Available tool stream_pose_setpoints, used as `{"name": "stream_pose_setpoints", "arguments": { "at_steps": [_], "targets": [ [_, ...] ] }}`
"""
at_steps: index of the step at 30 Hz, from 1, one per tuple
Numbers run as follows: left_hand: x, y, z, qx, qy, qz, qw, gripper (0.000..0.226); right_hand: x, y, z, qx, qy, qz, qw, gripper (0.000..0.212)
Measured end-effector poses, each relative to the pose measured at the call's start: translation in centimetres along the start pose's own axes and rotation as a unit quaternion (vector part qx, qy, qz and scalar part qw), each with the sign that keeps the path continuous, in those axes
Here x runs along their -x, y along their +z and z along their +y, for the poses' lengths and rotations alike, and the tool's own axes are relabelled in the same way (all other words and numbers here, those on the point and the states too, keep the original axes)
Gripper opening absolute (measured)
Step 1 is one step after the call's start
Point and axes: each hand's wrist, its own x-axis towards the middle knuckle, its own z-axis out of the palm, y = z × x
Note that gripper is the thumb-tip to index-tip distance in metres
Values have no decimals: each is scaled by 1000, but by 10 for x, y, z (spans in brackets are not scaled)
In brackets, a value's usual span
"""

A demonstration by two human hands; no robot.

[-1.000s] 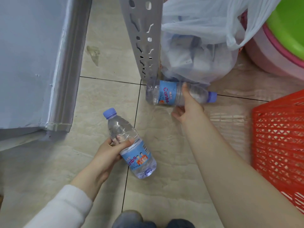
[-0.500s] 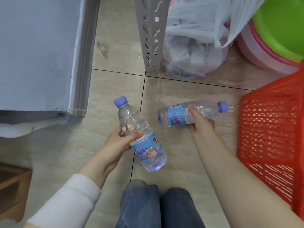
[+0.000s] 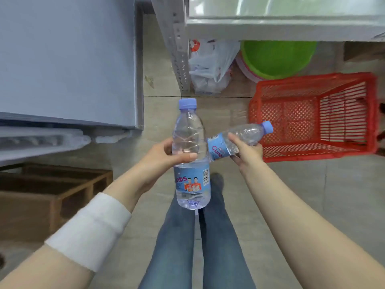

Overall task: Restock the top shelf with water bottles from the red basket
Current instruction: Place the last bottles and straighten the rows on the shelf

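Observation:
My left hand [image 3: 164,154] grips a clear water bottle [image 3: 190,163] with a blue cap and blue label, held upright in front of me. My right hand [image 3: 245,152] holds a second, smaller-looking water bottle [image 3: 237,138] tilted with its blue cap pointing up and right. The two bottles touch near their middles. The red basket [image 3: 312,115] lies tipped on its side on the tiled floor to the right, its open mouth facing right and no bottles visible inside. A grey metal shelf [image 3: 281,24] spans the top right.
The shelf's perforated grey upright [image 3: 180,65] stands ahead. A white plastic bag [image 3: 210,67] and green and pink basins [image 3: 277,57] sit under the shelf. A grey cabinet [image 3: 66,59] fills the left, a wooden pallet [image 3: 52,195] lies below it. My jeans-clad legs [image 3: 200,236] are beneath the bottles.
Both hands rose from near the floor with their bottles and came together. The view lifted as I stood up, bringing the shelf and the whole basket into sight.

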Motion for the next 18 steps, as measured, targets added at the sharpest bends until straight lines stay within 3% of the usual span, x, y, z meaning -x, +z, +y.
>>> {"name": "stream_pose_setpoints", "arguments": {
  "at_steps": [5,8,10,18],
  "targets": [
    [102,40,81,-44,55,-63,996,58,112,-54,-56,-16,-26,22,999,66],
    [143,67,105,-51,80,-70,993,50,154,-93,-77,-9,-19,14,1000,52],
    [165,86,112,-40,91,-59,993,49,175,-118,-88,-14,-7,9,1000,47],
    [219,197,107,1,79,-27,996,68,216,-218,-138,-28,-10,-26,999,57]
  ]
}}
